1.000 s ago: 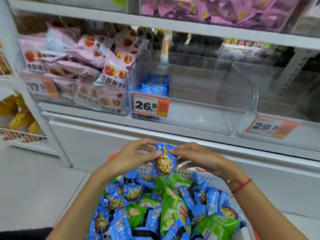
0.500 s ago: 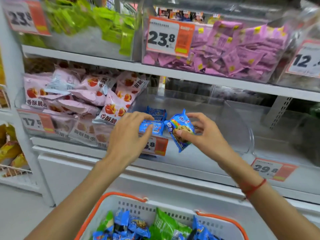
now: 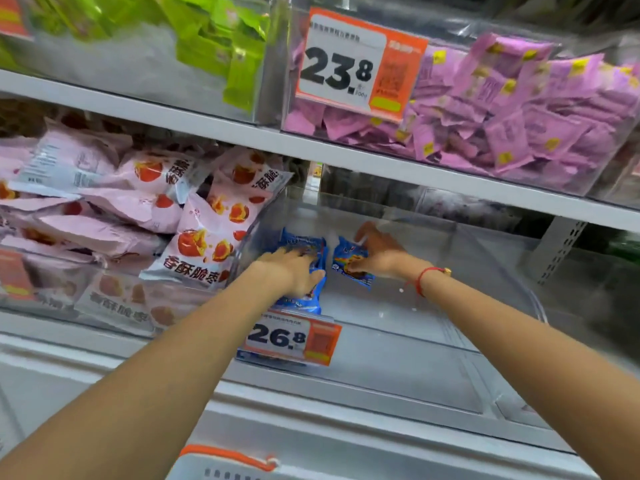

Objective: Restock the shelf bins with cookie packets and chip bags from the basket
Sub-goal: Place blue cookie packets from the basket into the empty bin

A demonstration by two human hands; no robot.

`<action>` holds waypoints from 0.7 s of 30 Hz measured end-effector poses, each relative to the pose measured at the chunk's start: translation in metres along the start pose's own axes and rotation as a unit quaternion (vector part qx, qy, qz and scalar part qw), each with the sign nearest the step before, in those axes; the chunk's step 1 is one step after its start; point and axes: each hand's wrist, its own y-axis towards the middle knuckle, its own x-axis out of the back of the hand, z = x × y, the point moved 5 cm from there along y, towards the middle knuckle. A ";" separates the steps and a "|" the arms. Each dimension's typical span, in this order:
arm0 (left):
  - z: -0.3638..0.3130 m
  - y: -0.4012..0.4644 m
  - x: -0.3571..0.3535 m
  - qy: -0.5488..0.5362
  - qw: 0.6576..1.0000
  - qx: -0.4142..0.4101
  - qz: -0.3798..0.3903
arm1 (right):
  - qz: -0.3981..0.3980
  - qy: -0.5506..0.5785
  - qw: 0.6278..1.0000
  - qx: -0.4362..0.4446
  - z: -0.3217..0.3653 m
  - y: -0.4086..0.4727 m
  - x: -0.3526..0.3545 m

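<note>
Overhead, white shelf (image 3: 346, 157) — clear bin (image 3: 398, 344) below.

- Bright, even store light from overhead; no hard shadows, only soft shade under the upper shelf (image 3: 346, 157) edge.
- White glare patches on the clear bin (image 3: 433, 341) walls and on the green packets (image 3: 221, 46) at top left.
- Motion blur across the whole frame; both price tags (image 3: 291, 337) readable but soft.
- Wide-angle bend: shelf edges slant and curve toward the right corner.
- Forearms at the bottom edge are smeared; basket rim (image 3: 228, 457) soft.
</note>
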 end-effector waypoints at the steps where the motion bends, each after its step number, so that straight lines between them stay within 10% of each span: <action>1: 0.000 0.003 -0.004 0.002 1.000 0.001 -0.005 | 0.005 -0.021 1.000 0.002 -0.003 0.008 -0.008; 21: 0.001 0.007 -0.007 -0.003 0.999 0.012 -0.049 | -0.140 -0.107 0.979 0.107 -0.006 0.047 -0.042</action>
